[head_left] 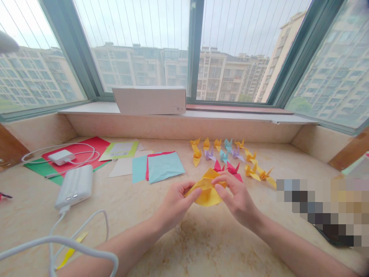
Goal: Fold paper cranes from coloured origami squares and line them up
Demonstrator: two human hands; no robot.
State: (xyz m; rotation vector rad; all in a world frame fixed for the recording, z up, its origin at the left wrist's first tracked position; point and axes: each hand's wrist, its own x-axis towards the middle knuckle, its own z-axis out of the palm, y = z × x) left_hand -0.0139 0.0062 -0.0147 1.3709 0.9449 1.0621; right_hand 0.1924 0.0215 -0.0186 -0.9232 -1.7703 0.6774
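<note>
While finished paper birds stand in loose rows towards the far right of the stone counter, the yellow paper between the person's two hands, in the head view, looks only partly worked. It is raised near the middle, on the near side of the red birds, bent and creased, its near edge rounded out towards the person. It shows no clear neck, tail or spread wings such as the birds have, so I would judge it to be at a middle stage of folding.

The left hand has its thumb laid over the paper's left part and its fingers curled behind, closed on the sheet. The right hand grips the right part, thumb and forefinger close together on it, though how the other fingers bear on the back is hidden.

On the left, a light blue sheet with creases lies over a red one, and none of the sheets there has a bird's shape. A large red sheet lies farther left, beside a white power bank. At the far side, a white box stands on the window ledge. The right edge is pixelated; I cannot tell what lies there.
</note>
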